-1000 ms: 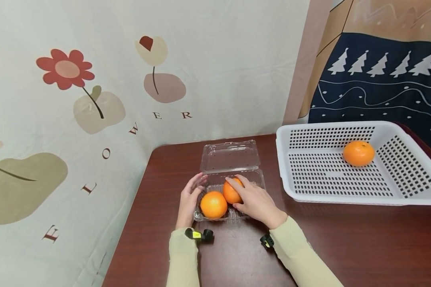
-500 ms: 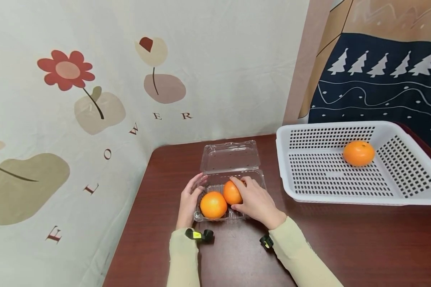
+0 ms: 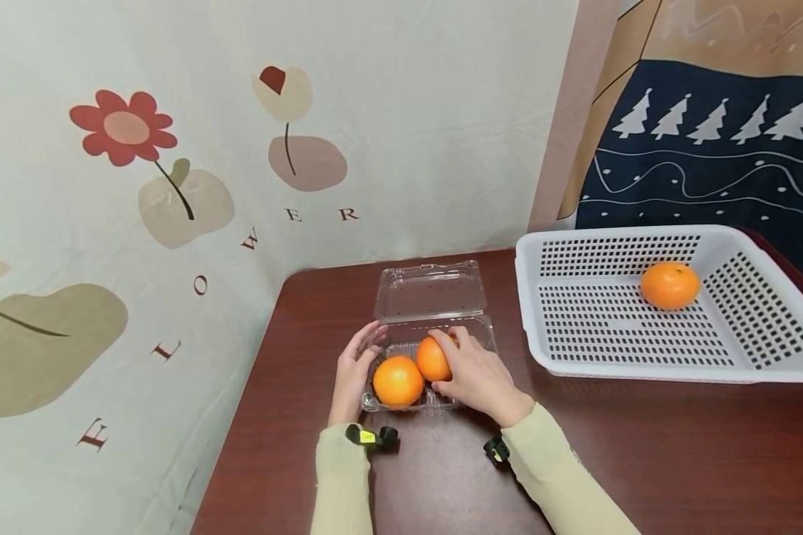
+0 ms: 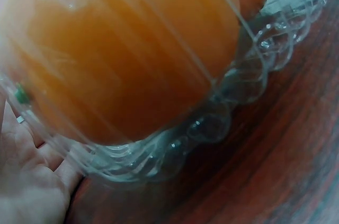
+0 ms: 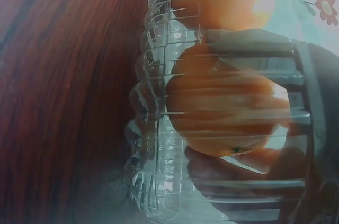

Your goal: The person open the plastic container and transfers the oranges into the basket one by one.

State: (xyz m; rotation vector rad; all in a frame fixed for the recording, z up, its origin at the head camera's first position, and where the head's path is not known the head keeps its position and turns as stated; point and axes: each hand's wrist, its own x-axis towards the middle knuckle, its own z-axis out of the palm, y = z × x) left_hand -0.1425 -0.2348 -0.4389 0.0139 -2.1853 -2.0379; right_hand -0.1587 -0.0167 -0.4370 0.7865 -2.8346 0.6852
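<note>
An open clear plastic clamshell box (image 3: pixel 435 406) lies on the table, its lid (image 3: pixel 430 291) folded back toward the wall. Two oranges sit inside: a near left orange (image 3: pixel 398 381) and a right orange (image 3: pixel 432 360). My right hand (image 3: pixel 479 377) reaches into the box and grips the right orange, fingers over its far side and thumb in front. In the right wrist view that orange (image 5: pixel 228 107) shows through the ribbed wall. My left hand (image 3: pixel 352 373) rests against the box's left wall, fingers extended. The left wrist view shows the left orange (image 4: pixel 122 60) close behind the plastic.
A white perforated basket (image 3: pixel 642 369) stands on the right of the table with one more orange (image 3: pixel 670 285) in it. Behind the dark red-brown table (image 3: pixel 442 475) hangs a pale cloth (image 3: pixel 428 171) printed with flowers.
My right hand's fingers have shifted slightly to the right over the right orange. My left hand, the box and the basket stay where they were.
</note>
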